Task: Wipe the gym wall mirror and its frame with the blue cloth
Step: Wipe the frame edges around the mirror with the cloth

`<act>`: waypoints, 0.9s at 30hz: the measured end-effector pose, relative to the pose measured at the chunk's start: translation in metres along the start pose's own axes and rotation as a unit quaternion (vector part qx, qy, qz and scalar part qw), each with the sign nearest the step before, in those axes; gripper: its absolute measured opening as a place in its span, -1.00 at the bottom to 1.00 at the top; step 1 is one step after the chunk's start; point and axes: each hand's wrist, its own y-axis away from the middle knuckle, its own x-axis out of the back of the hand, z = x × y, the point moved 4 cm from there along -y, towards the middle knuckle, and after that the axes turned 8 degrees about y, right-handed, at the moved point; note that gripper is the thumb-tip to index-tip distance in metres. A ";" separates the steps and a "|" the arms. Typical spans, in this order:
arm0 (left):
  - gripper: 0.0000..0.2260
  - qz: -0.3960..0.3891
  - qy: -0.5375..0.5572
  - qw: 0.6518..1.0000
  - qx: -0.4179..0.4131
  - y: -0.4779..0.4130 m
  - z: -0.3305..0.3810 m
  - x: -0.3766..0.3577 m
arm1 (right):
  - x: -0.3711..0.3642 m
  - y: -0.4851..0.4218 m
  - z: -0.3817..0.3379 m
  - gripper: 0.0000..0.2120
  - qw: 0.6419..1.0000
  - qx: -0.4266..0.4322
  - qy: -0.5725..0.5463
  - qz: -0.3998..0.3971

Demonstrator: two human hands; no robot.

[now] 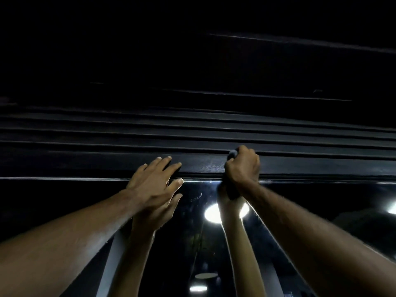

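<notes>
At the top edge of the wall mirror [192,236], where the glass meets its dark frame [203,166], both of the person's hands are raised overhead in dim light. The left hand [154,181] lies flat, its fingers straight and slightly spread. The fingertips rest on the lowest flat band of the frame, and the thumb reaches across the bright line where frame and glass join. The right hand [243,166] is to its right and apart from it, curled into a fist against the same band of the frame. It grips the cloth [232,154], a small dark wad of which pokes out at the upper left of the fist, touching the frame. In this light the cloth's colour reads as grey rather than clearly blue. A dark shape hangs below the fist over the glass, but I cannot tell whether it is more cloth or only a reflection.

Above the flat band, the frame rises in several long parallel ridges [192,133] that run the full width of the view and fade into blackness. The glass below reflects both forearms and hands, and also round ceiling lights [211,214], one of them just under the right wrist and another at the far right edge.
</notes>
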 end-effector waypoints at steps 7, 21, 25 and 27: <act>-0.42 0.012 0.065 0.996 0.052 0.042 -0.004 0.003 | 0.019 0.040 -0.023 -0.81 0.970 0.147 -0.131 -0.142; -0.57 -0.168 0.356 0.883 0.257 0.363 0.175 0.041 | 0.252 0.363 0.101 -0.82 0.848 -0.276 -0.220 -0.395; -0.70 -0.218 0.419 0.820 0.323 0.465 0.238 0.071 | 0.358 0.438 0.088 -0.87 0.805 -0.353 -0.213 -0.426; -0.75 -0.246 0.450 0.777 0.365 0.517 0.266 0.088 | 0.407 0.467 0.079 -0.87 0.793 -0.372 -0.179 -0.449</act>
